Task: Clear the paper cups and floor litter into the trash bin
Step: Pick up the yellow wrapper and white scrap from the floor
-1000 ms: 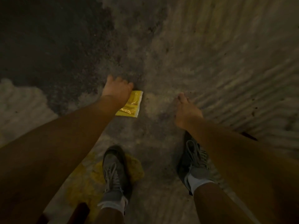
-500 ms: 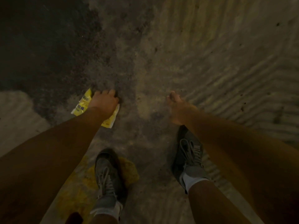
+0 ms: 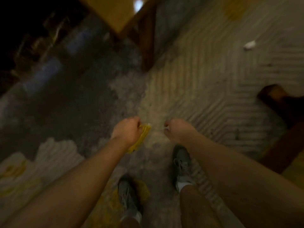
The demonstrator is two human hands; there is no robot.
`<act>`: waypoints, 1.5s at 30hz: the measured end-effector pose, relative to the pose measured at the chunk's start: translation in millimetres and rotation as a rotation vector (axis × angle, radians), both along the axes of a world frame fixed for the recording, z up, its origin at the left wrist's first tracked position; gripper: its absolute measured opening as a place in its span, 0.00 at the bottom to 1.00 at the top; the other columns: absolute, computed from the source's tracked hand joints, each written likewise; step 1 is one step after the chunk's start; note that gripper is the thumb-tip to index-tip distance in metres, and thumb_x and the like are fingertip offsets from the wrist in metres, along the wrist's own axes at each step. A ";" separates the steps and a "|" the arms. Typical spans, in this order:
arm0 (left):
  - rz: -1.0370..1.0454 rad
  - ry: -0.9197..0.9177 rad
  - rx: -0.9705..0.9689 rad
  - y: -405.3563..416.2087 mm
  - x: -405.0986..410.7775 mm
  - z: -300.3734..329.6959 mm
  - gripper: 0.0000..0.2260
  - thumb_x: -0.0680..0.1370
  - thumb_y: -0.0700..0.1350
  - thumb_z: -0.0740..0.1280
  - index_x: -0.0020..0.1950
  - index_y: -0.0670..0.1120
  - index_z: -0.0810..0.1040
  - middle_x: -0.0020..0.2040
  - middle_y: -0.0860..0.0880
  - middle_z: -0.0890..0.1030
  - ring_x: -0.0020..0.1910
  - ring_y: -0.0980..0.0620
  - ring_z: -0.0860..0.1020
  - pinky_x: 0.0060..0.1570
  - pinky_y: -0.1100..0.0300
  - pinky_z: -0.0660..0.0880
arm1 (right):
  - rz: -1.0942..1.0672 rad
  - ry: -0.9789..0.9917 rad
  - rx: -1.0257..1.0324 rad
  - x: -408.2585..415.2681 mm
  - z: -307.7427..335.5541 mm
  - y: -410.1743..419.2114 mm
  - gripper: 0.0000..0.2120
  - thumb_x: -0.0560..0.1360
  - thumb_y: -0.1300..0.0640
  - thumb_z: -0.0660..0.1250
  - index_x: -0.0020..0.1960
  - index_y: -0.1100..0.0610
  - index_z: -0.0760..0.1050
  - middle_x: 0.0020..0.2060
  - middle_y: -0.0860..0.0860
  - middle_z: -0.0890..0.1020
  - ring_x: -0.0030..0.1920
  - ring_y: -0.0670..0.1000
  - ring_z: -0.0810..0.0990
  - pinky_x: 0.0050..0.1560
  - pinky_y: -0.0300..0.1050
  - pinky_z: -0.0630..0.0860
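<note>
Left hand (image 3: 127, 130) closed around a yellow wrapper (image 3: 142, 137), raised above the floor (image 3: 205, 83). Right hand (image 3: 176, 130) fisted beside the wrapper, pinching something small and white. White scrap (image 3: 249, 44) lies well beyond.

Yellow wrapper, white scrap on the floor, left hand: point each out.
yellow wrapper (image 3: 144, 135), head view, on the creased part sticking out of the fist.
white scrap (image 3: 249, 45), head view, middle of the crumpled piece on the ribbed floor.
left hand (image 3: 127, 131), head view, back of the closed fist.
</note>
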State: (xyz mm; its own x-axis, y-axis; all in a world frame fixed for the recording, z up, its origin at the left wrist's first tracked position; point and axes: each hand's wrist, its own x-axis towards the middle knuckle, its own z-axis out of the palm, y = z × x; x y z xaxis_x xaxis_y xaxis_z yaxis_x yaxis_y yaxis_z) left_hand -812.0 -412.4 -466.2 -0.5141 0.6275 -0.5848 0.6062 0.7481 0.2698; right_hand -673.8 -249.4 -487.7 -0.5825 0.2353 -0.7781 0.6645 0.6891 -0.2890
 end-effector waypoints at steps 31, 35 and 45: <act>-0.363 -0.105 0.259 497.4 -55.6 355.5 0.05 0.74 0.51 0.69 0.42 0.52 0.75 0.38 0.53 0.80 0.38 0.50 0.79 0.35 0.54 0.76 | -0.812 0.111 0.290 46.5 363.4 363.9 0.22 0.77 0.48 0.63 0.68 0.54 0.72 0.64 0.54 0.74 0.65 0.56 0.73 0.63 0.49 0.71; -0.428 -0.179 0.188 570.0 -82.5 325.4 0.04 0.75 0.49 0.69 0.43 0.50 0.76 0.40 0.49 0.81 0.41 0.46 0.79 0.39 0.53 0.77 | -0.940 0.059 0.246 20.3 338.9 414.4 0.24 0.76 0.48 0.64 0.70 0.52 0.70 0.66 0.54 0.72 0.66 0.57 0.72 0.64 0.50 0.71; -0.336 -0.136 0.110 710.3 -113.2 183.0 0.04 0.72 0.47 0.72 0.41 0.49 0.78 0.40 0.47 0.83 0.41 0.45 0.80 0.39 0.54 0.76 | -1.056 0.023 0.181 7.0 173.9 543.8 0.22 0.75 0.51 0.66 0.67 0.56 0.71 0.64 0.57 0.72 0.64 0.59 0.72 0.63 0.54 0.71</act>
State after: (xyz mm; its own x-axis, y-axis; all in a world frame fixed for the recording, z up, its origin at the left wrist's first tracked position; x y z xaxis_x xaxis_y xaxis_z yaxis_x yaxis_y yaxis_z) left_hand -925.2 297.9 -283.2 -0.1913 0.8106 -0.5534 0.7660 0.4758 0.4323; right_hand -666.8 294.4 -313.7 -0.0304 0.7394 -0.6726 0.9452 -0.1975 -0.2598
